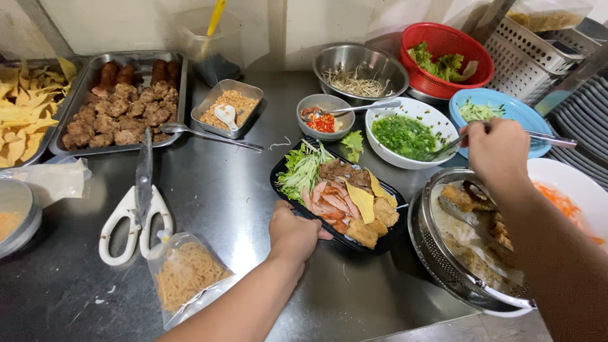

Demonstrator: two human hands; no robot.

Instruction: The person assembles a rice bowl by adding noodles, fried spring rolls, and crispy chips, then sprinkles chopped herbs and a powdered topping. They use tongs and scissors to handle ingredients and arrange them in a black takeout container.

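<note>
Gripping the near rim of a black tray (pixel 386 237) filled with shredded greens, sliced meat and fried pieces, the left hand (pixel 292 233) steadies it at the middle of the steel counter (pixel 221 190), while the right hand (pixel 498 152) is closed around a metal utensil (pixel 550 138) whose tip dips into the white bowl of chopped green herbs (pixel 405 136) just behind the tray. White-handled scissors (pixel 136 218) and a bag of noodles (pixel 187 275) lie left of the tray, a metal strainer of fried food (pixel 468 247) sits to its right, and a pan of browned meat (pixel 120 104) stands farther back to the left.
</note>
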